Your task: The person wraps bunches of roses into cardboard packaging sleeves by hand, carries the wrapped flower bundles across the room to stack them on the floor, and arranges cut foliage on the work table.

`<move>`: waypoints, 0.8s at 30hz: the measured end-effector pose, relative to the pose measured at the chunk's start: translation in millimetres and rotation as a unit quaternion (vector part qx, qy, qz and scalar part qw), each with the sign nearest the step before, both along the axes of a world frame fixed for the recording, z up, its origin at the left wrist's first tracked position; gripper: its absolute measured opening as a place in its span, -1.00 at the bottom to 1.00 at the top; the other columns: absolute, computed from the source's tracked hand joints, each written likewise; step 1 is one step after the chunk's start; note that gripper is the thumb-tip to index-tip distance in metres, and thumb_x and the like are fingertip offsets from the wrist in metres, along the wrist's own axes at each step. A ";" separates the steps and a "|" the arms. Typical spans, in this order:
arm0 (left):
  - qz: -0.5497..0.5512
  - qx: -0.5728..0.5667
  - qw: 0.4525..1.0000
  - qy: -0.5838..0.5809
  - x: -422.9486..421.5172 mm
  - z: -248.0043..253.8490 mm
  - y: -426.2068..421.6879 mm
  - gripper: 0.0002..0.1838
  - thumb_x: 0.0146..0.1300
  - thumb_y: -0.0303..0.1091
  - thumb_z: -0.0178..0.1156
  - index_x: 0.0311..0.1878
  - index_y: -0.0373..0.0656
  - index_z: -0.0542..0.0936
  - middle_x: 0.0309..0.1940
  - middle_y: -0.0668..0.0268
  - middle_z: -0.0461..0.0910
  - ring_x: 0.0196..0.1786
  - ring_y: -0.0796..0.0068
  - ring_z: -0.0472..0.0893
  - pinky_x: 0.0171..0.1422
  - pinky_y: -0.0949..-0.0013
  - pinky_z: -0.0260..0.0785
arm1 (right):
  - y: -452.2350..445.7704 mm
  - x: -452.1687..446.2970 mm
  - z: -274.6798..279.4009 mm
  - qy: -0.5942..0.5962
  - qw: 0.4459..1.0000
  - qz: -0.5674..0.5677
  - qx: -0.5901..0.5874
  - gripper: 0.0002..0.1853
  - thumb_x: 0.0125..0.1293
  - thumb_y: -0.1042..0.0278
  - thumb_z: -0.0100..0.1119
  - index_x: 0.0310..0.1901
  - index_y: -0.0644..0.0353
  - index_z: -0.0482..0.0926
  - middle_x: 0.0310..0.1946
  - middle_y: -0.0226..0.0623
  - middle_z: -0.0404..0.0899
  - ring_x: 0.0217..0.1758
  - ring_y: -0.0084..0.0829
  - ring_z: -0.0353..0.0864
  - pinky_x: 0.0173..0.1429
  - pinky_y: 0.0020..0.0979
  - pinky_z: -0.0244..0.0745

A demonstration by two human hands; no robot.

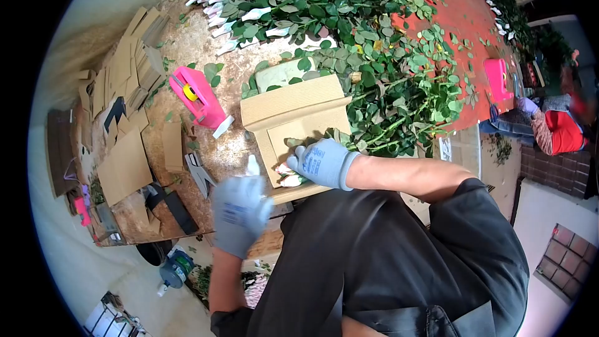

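Note:
My right hand, in a blue-grey glove, is closed around pale pink roses at the near left of a creased cardboard wrapper. Its fingers curl over the stems, with a few leaves beside them. My left hand, gloved the same way, is smeared by motion at the table's near edge, left of the wrapper. Its fingers cannot be made out. Close to it lie a grey stapler-like tool and a white-sleeved bud.
Leafy rose stems, many with white-sleeved heads, heap across the table's far side. Left stands a pink holder with a yellow round item. Cardboard pieces pile farther left. A co-worker in a red vest is at the right.

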State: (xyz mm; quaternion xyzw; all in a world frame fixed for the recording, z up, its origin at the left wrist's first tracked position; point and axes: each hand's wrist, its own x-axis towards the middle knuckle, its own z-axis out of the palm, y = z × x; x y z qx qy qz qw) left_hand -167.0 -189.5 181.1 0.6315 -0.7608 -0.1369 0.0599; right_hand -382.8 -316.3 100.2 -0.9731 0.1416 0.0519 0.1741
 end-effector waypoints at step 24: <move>-0.011 -0.058 0.998 0.013 -54.8 -72.2 13.0 -0.63 0.19 -0.36 0.25 0.10 -0.07 0.72 0.26 0.39 0.66 -0.01 0.30 0.56 0.03 0.14 0.39 | -305.3 34.0 -47.4 -0.146 0.894 -0.416 -0.083 -0.71 0.40 0.36 0.06 0.11 0.16 0.55 0.10 0.01 0.62 0.19 -0.01 0.67 0.23 -0.08 0.58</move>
